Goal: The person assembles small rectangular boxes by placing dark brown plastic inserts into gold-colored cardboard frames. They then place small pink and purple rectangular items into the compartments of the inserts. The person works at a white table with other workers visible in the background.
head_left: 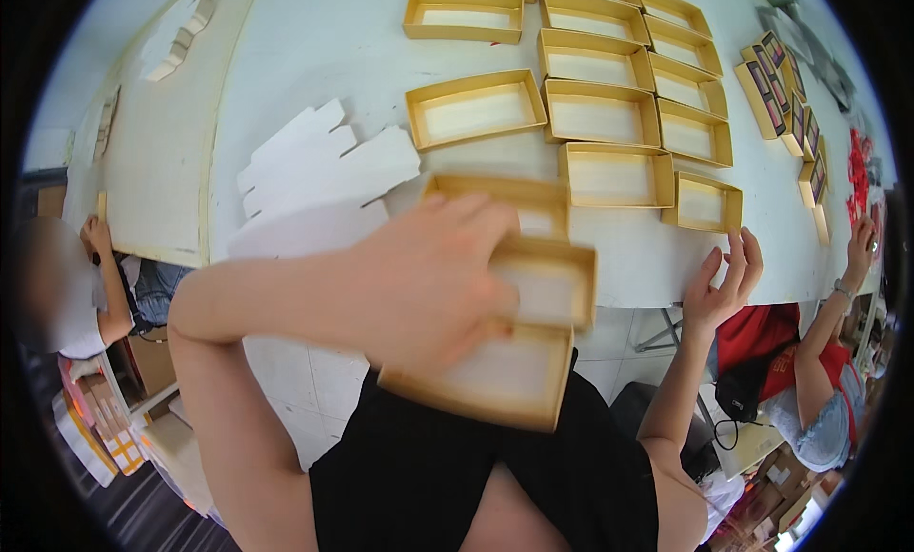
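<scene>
1. The left hand (pixel 433 285) reaches across in front of the body, its fingers curled over the edge of a gold tray (pixel 543 285), which it grips.
2. That tray sits at the near edge of the white counter (pixel 314 66), overlapping another gold tray (pixel 495 376) that hangs lower, over the black top worn by the person.
3. A third tray (pixel 519 198) lies just behind the hand, partly hidden by the fingers.
4. The right hand (pixel 725 278) is released, fingers spread, fingertips resting on the counter edge just below the nearest tray of the right-hand column (pixel 706 202).
5. More empty gold trays (pixel 595 114) lie in rows further back on the counter.
6. Flat white card cutouts (pixel 324 166) are stacked to the left of the rows.
7. Filled gold boxes (pixel 773 90) stand at the far right.
8. Other people sit at the left and right edges.
</scene>
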Demonstrator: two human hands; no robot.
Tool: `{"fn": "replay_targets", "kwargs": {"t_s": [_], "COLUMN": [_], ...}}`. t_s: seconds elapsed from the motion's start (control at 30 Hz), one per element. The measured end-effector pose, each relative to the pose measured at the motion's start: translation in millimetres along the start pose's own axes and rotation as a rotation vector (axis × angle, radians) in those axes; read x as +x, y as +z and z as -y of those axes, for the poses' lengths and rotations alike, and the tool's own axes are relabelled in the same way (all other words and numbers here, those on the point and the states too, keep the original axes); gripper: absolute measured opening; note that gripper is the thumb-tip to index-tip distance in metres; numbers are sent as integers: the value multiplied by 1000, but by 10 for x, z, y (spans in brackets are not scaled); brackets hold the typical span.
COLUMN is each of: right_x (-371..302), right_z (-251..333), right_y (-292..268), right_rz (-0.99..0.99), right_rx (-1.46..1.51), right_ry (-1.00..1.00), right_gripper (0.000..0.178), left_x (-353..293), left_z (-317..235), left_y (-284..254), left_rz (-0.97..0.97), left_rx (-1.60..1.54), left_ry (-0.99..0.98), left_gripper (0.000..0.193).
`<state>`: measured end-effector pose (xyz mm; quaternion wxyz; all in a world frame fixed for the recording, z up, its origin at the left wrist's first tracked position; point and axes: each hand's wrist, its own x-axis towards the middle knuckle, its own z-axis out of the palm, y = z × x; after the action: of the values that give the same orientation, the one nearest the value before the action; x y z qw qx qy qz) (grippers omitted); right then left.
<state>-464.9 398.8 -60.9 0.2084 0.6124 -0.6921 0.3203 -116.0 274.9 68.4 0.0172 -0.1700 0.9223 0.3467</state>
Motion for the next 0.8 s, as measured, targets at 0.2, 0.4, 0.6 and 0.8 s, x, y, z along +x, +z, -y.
{"fn": "replay_targets", "kwargs": {"t_s": [0.2,0.4,0.6,0.8], "right_x": [-41,-34,-74,630], "right_z": [-45,-2,55,105], "right_y": [-1,-1,-128,-148], "right_rz": [-53,-46,16,442], "right_rx": [38,49,-30,207], "right_ry": [-37,-15,-117,-108], "right_gripper": [32,32,37,65], "left_x": [203,256,-440,-956], "left_z": [404,676,418,469], "left_y": [171,73,257,804], "left_rz": [-94,-179,-593,-311], "left_rx": [438,442,584,505], "left_ry": [-261,-332,-492,-903], "left_gripper": [16,21,54,87]}}
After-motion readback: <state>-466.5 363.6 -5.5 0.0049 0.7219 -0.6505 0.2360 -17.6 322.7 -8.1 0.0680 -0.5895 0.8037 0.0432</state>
